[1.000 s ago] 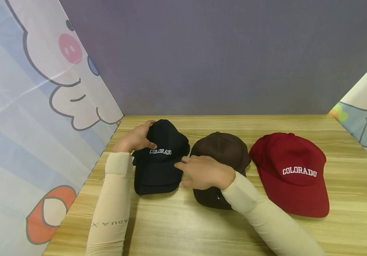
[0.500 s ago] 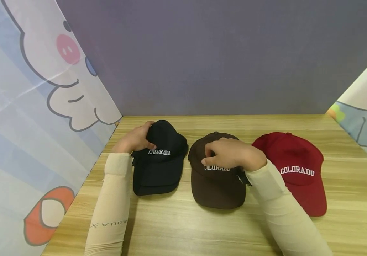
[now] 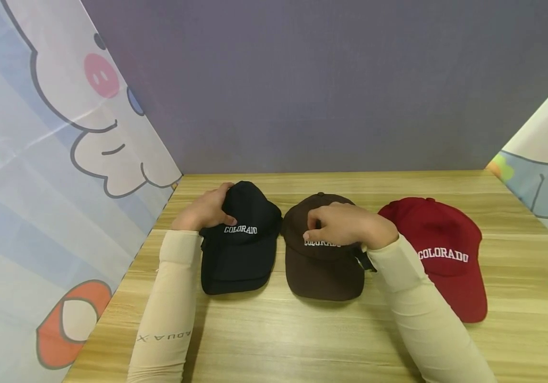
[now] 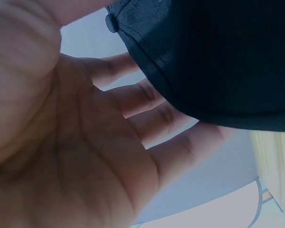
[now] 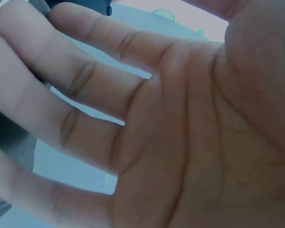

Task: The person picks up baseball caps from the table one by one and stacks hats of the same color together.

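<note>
A black baseball cap (image 3: 242, 260) with white COLORADO lettering lies at the left of the table. My left hand (image 3: 207, 208) holds its crown, thumb on the front by the lettering; in the left wrist view the fingers (image 4: 147, 102) reach behind the cloth. Right of it sits a brown cap (image 3: 323, 276), also lettered. My right hand (image 3: 352, 226) grips its crown from the right, fingers curled, covering part of the lettering. In the right wrist view the fingertips run to the frame's left edge, so their contact is hard to see.
A red COLORADO cap (image 3: 446, 234) lies to the right, partly behind the right forearm. Beneath is a wooden table (image 3: 274, 346). A grey panel (image 3: 302, 85) stands at the back, with a cartoon-print curtain (image 3: 53, 175) on the left and another on the right.
My right hand has moved from between the black and brown caps onto the brown cap's crown. The brown cap has shifted slightly back. My left hand stays on the black cap.
</note>
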`<move>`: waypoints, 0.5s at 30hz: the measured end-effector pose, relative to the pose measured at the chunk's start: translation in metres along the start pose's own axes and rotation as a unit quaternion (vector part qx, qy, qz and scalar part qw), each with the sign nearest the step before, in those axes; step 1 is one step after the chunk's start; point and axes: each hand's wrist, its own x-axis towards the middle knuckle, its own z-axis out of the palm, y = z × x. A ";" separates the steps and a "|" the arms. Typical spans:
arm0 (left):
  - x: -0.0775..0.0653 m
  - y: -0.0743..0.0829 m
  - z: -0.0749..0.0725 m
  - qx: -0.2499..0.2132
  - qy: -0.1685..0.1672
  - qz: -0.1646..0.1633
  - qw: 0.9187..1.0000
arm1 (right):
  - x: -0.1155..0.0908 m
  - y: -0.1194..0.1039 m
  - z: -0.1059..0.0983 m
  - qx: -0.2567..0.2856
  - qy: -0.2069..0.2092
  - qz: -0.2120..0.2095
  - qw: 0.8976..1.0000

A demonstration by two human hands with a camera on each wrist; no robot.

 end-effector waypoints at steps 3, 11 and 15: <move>0.000 0.000 0.000 -0.003 -0.007 -0.001 1.000 | -0.004 0.004 -0.003 0.015 -0.009 -0.008 1.000; -0.003 -0.006 -0.002 -0.037 -0.014 -0.007 0.999 | -0.034 0.023 -0.026 0.038 0.079 -0.040 0.995; -0.007 -0.008 -0.006 -0.052 0.017 0.009 0.998 | -0.058 0.035 -0.039 0.056 0.150 -0.035 0.986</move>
